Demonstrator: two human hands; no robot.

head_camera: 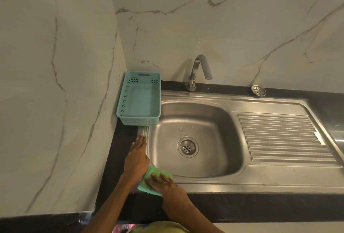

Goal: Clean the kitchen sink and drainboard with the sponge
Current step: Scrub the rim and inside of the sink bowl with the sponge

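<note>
A stainless steel sink [214, 160] has a round drain [187, 147] in its basin and a ribbed drainboard [279, 137] to the right. A green sponge [149, 186] lies on the sink's front left corner rim. My right hand [165, 186] lies flat on top of the sponge, fingers spread, pressing it down. Flat on the sink's left rim rests my left hand [137, 155], fingers stretched toward the back, holding nothing. A few water drops sit in the basin behind the drain.
A teal plastic basket [122, 106] stands at the back left corner beside the sink. A chrome tap [197, 70] rises behind the basin. A loose metal strainer [258, 90] lies on the black counter [242, 206] at the back. Marble walls close the left and back.
</note>
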